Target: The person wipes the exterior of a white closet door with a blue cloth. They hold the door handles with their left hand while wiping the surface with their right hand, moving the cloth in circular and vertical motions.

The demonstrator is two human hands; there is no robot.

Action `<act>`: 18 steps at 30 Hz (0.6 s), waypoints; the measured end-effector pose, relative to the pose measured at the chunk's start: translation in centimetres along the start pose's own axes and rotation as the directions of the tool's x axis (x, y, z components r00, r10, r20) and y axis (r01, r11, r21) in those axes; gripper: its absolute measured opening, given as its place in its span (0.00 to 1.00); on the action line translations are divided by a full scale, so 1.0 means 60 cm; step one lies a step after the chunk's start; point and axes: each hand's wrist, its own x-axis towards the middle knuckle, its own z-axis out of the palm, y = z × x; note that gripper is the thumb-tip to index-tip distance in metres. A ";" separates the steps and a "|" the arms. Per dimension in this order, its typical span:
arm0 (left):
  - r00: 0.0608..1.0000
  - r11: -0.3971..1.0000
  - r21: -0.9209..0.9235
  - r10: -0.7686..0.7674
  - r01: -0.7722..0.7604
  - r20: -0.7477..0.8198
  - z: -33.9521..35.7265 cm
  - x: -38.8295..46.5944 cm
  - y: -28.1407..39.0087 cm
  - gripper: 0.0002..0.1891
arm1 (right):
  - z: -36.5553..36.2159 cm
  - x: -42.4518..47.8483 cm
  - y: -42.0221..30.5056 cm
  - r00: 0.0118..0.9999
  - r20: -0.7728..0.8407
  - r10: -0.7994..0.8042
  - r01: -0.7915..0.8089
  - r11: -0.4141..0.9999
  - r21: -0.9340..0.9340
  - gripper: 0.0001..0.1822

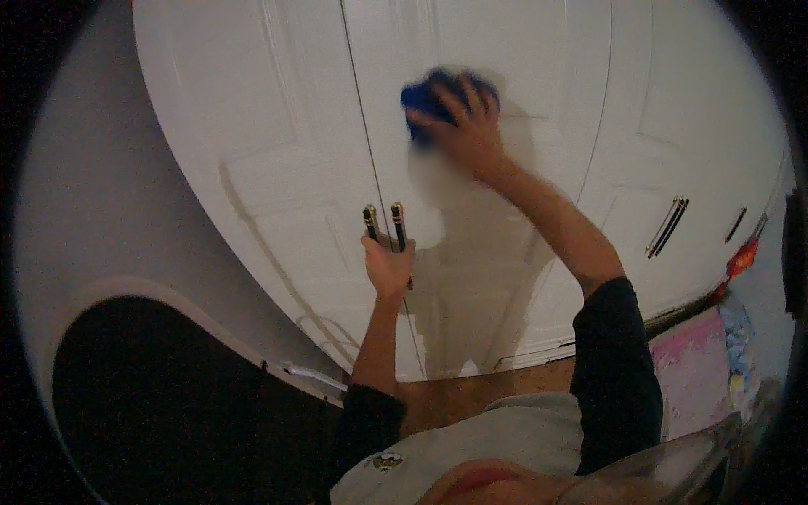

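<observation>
Spread over a blue cloth [420, 104], my right hand [470, 129] presses it against a white panelled wardrobe door [505, 38]. The cloth is bunched under the palm and fingers, and its edges look blurred. Lower down, my left hand [388, 265] grips the lower part of two dark bar handles with brass-coloured ends, a left handle [370, 221] and a right handle [398, 221]. These stand on either side of the narrow seam between two doors. The hand hides much of their lower length. A shadow falls on the door below my right arm.
More dark handles [669, 227] are on doors to the right. At left, a grey wall [95, 189] borders a large dark curved shape [170, 385]. Brown flooring [454, 398] shows below the doors. A pink and white item [691, 372] is at lower right, below something orange-red [742, 257].
</observation>
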 end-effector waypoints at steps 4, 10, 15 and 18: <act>0.991 0.991 0.115 -0.084 0.072 0.105 -0.018 0.007 0.002 0.29 | 0.013 0.225 0.083 0.943 -0.324 0.071 -0.176 0.935 -0.308 0.31; 0.952 0.945 0.143 0.303 -0.296 -0.032 0.017 0.018 -0.044 0.31 | -0.016 0.442 0.144 0.870 -0.420 0.258 -0.355 0.919 -0.172 0.23; 0.984 0.994 -0.100 0.053 -0.037 0.168 -0.009 0.036 -0.057 0.33 | 0.065 0.310 0.033 0.954 -0.252 0.165 -0.173 0.985 -0.010 0.29; 0.991 0.991 -0.055 0.125 -0.122 0.056 0.002 0.040 -0.092 0.30 | 0.059 0.183 -0.088 0.993 -0.111 0.041 -0.041 0.999 0.001 0.31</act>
